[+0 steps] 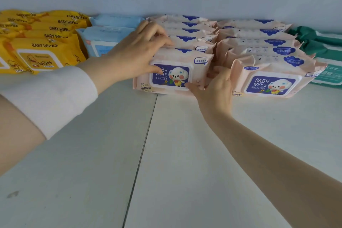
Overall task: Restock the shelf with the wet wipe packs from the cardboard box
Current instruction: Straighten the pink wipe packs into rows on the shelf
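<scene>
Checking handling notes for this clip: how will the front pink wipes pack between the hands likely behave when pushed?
The front pink pack probably gives softly: its film wrapper is wrinkled. The framed lid panel likely stiffens its face. It stands on edge, leaning on the row behind, so it may slump once left hand and right hand release.

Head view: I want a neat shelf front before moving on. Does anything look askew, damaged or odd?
Nothing looks damaged. The blue packs end well behind the front pink pack beside them, leaving an uneven front, and a small grey smudge marks the shelf at lower left.
</scene>
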Action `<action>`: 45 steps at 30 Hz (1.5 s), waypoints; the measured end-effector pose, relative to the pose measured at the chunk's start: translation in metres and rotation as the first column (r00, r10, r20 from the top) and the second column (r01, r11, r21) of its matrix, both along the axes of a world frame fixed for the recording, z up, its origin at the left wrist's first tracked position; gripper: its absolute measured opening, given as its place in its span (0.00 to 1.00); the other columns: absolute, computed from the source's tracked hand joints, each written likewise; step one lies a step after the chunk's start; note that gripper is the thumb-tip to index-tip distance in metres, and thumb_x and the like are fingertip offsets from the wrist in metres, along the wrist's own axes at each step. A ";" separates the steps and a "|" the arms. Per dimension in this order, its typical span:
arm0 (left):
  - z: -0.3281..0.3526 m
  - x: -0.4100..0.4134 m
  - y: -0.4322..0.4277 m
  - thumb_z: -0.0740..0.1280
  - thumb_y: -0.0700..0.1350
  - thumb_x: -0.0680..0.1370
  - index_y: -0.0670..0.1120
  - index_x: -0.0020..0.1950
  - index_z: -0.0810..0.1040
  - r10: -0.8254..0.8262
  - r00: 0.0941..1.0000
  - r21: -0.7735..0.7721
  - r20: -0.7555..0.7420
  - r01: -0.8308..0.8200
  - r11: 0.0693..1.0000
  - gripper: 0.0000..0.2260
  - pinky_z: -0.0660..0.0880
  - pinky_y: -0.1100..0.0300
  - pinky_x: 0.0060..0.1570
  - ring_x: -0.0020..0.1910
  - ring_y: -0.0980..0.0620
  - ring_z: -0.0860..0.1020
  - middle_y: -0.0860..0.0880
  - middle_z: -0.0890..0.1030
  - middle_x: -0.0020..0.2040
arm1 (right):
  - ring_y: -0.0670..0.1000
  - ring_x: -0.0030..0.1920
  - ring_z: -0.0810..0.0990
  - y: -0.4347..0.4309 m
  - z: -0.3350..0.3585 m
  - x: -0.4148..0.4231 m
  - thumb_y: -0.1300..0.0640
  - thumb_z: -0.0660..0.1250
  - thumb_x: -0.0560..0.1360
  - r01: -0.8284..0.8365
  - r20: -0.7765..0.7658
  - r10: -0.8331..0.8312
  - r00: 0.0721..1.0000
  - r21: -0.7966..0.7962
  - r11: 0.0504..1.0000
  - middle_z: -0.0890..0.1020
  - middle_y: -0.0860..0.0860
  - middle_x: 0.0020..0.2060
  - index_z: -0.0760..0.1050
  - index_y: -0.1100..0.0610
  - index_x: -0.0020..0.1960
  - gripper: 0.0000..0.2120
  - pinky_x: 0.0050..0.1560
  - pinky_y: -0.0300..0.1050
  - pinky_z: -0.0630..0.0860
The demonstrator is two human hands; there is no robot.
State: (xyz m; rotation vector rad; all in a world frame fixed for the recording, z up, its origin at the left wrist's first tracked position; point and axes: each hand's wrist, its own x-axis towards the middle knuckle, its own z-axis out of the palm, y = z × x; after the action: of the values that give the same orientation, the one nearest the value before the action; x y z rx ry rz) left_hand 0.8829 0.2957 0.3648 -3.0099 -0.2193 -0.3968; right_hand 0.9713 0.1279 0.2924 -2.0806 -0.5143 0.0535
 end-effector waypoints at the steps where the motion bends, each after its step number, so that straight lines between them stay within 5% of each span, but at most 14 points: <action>1: -0.001 0.001 0.001 0.78 0.46 0.64 0.42 0.65 0.72 0.011 1.000 0.012 -0.001 -0.011 1.000 0.32 0.63 0.55 0.63 0.61 0.41 0.67 0.40 0.71 0.60 | 0.55 0.61 0.72 0.002 -0.002 0.001 0.54 0.76 0.66 0.008 -0.021 -0.008 1.000 -0.011 1.000 0.74 0.54 0.58 0.66 0.60 0.61 0.30 0.59 0.45 0.69; 8: 0.005 0.007 -0.008 0.77 0.48 0.65 0.44 0.66 0.70 0.006 1.000 -0.064 0.017 -0.005 0.998 0.33 0.63 0.57 0.59 0.61 0.42 0.66 0.41 0.70 0.60 | 0.57 0.64 0.69 0.009 0.013 0.006 0.51 0.72 0.70 -0.069 -0.040 0.062 0.997 -0.228 0.971 0.73 0.57 0.63 0.66 0.62 0.65 0.30 0.60 0.44 0.64; 10: 0.009 0.007 -0.032 0.73 0.52 0.67 0.43 0.66 0.71 -0.084 0.993 -0.077 0.084 0.091 0.993 0.31 0.62 0.56 0.61 0.62 0.42 0.67 0.42 0.72 0.60 | 0.57 0.59 0.74 -0.018 0.022 -0.001 0.53 0.72 0.70 -0.188 0.066 0.215 0.974 -0.286 0.940 0.74 0.56 0.60 0.68 0.60 0.65 0.27 0.57 0.46 0.68; 13: 0.007 0.021 -0.077 0.65 0.55 0.68 0.43 0.64 0.73 -0.247 0.959 -0.065 0.138 0.257 0.964 0.27 0.67 0.53 0.60 0.60 0.43 0.70 0.43 0.75 0.59 | 0.49 0.34 0.76 -0.083 0.037 0.001 0.58 0.75 0.67 -0.257 0.357 0.353 0.865 -0.291 0.922 0.80 0.52 0.45 0.78 0.60 0.53 0.16 0.41 0.44 0.74; 16: -0.004 0.049 -0.103 0.69 0.54 0.71 0.41 0.67 0.70 -0.244 0.965 -0.107 0.097 0.254 0.961 0.29 0.67 0.50 0.65 0.65 0.41 0.70 0.42 0.73 0.65 | 0.56 0.45 0.77 -0.140 0.042 0.038 0.57 0.77 0.64 -0.025 0.495 0.149 0.856 -0.248 0.968 0.75 0.58 0.52 0.75 0.61 0.57 0.24 0.49 0.45 0.74; 18: -0.011 0.068 -0.113 0.69 0.55 0.72 0.42 0.72 0.64 -0.170 0.985 -0.155 0.033 0.173 0.973 0.33 0.62 0.51 0.69 0.70 0.44 0.65 0.43 0.67 0.70 | 0.62 0.61 0.70 -0.158 0.042 0.068 0.54 0.78 0.64 0.098 0.445 0.004 0.895 -0.206 0.974 0.68 0.62 0.61 0.67 0.57 0.67 0.36 0.60 0.56 0.72; 20: -0.015 0.083 -0.118 0.66 0.56 0.74 0.44 0.74 0.60 -0.117 0.993 -0.165 0.006 0.117 0.979 0.32 0.58 0.55 0.71 0.72 0.46 0.61 0.44 0.63 0.72 | 0.58 0.65 0.68 -0.160 0.040 0.091 0.52 0.77 0.65 0.122 0.305 -0.057 0.951 -0.196 0.973 0.67 0.59 0.65 0.61 0.53 0.72 0.41 0.65 0.54 0.69; 26: -0.014 0.104 -0.113 0.63 0.54 0.77 0.45 0.73 0.61 0.009 1.000 -0.131 0.010 -0.007 0.991 0.28 0.55 0.53 0.73 0.75 0.45 0.57 0.44 0.58 0.75 | 0.49 0.50 0.76 -0.134 0.024 0.118 0.49 0.75 0.67 0.157 -0.117 -0.146 0.982 0.094 0.983 0.74 0.49 0.56 0.62 0.53 0.67 0.35 0.50 0.44 0.73; 29: -0.012 0.108 -0.116 0.62 0.53 0.78 0.44 0.73 0.62 0.012 0.999 -0.114 -0.030 -0.015 0.993 0.27 0.54 0.54 0.72 0.74 0.45 0.58 0.43 0.62 0.73 | 0.50 0.48 0.77 -0.129 0.015 0.122 0.42 0.73 0.66 0.237 -0.300 -0.200 0.933 0.094 0.967 0.78 0.51 0.54 0.68 0.57 0.61 0.30 0.45 0.42 0.74; 32: -0.002 0.116 -0.114 0.62 0.53 0.77 0.44 0.68 0.68 0.034 0.998 -0.193 -0.044 -0.042 0.980 0.22 0.58 0.54 0.69 0.70 0.45 0.62 0.45 0.69 0.69 | 0.51 0.43 0.77 -0.126 0.015 0.125 0.40 0.69 0.69 0.217 -0.324 -0.188 0.927 0.053 0.975 0.80 0.50 0.46 0.75 0.55 0.51 0.21 0.41 0.45 0.74; 35: 0.007 0.119 -0.111 0.64 0.53 0.76 0.44 0.66 0.69 0.034 0.992 -0.181 -0.124 -0.057 0.982 0.22 0.63 0.50 0.67 0.69 0.45 0.64 0.45 0.70 0.67 | 0.54 0.46 0.80 -0.123 0.014 0.123 0.40 0.69 0.69 0.191 -0.289 -0.168 0.943 0.052 0.980 0.82 0.52 0.47 0.76 0.57 0.51 0.22 0.46 0.51 0.77; 42: 0.006 0.103 -0.121 0.64 0.59 0.73 0.45 0.76 0.54 -0.004 0.986 -0.110 -0.167 -0.015 0.994 0.37 0.51 0.58 0.73 0.77 0.50 0.51 0.47 0.52 0.78 | 0.51 0.49 0.77 -0.141 0.014 0.121 0.45 0.74 0.66 0.000 -0.273 -0.004 0.962 -0.013 1.000 0.78 0.49 0.50 0.70 0.56 0.56 0.25 0.47 0.48 0.76; 45: 0.000 0.107 -0.126 0.63 0.60 0.74 0.45 0.77 0.50 0.023 0.983 -0.119 -0.182 -0.046 0.992 0.39 0.53 0.55 0.73 0.77 0.50 0.50 0.47 0.48 0.78 | 0.52 0.45 0.74 -0.153 0.009 0.122 0.50 0.76 0.65 -0.032 -0.199 0.013 0.980 -0.094 0.995 0.77 0.51 0.46 0.71 0.57 0.51 0.22 0.45 0.48 0.72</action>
State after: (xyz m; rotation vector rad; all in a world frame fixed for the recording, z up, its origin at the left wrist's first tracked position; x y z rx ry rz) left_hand 0.9901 0.1701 0.3653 -3.1334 -0.2904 -0.1087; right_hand 1.0937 -0.0247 0.3010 -2.1352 -0.4202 0.3019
